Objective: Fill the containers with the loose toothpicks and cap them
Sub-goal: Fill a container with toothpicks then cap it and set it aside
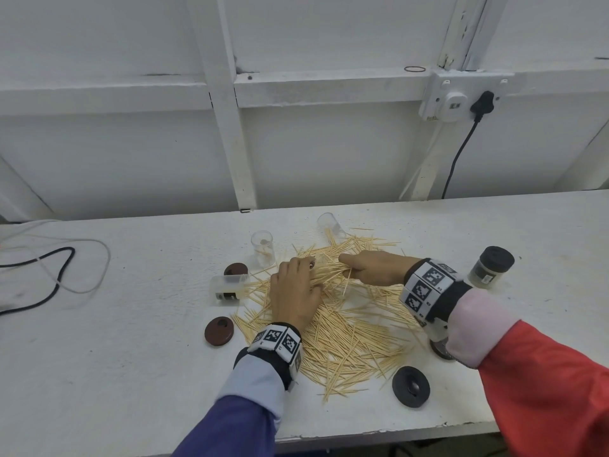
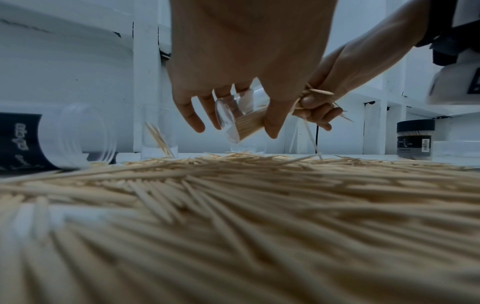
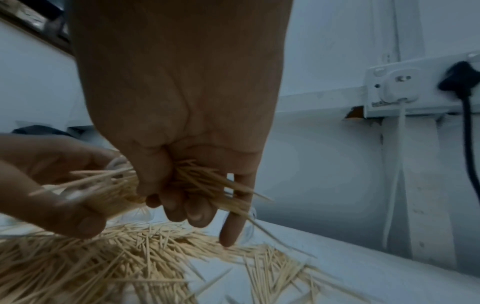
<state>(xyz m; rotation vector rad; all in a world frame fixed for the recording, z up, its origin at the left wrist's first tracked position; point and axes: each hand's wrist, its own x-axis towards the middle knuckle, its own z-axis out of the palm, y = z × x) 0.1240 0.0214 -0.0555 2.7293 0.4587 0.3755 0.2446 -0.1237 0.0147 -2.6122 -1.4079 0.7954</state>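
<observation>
A wide heap of loose toothpicks (image 1: 346, 334) covers the middle of the white table (image 1: 131, 357). Above the heap's far part, my left hand (image 1: 295, 288) grips a small clear container (image 2: 233, 121), tilted on its side between thumb and fingers and partly filled with toothpicks. My right hand (image 1: 372, 268) holds a bundle of toothpicks (image 3: 207, 183) in curled fingers, right at that container's mouth. In the head view my left hand hides the held container almost entirely.
An upright clear container (image 1: 262, 247), a tilted one (image 1: 331, 225) and a labelled one lying down (image 1: 229, 286) ring the heap. A black-capped full container (image 1: 491, 267) stands right. Brown caps (image 1: 235, 269) (image 1: 219, 330) and a black cap (image 1: 411, 386) lie around; cables (image 1: 49, 268) left.
</observation>
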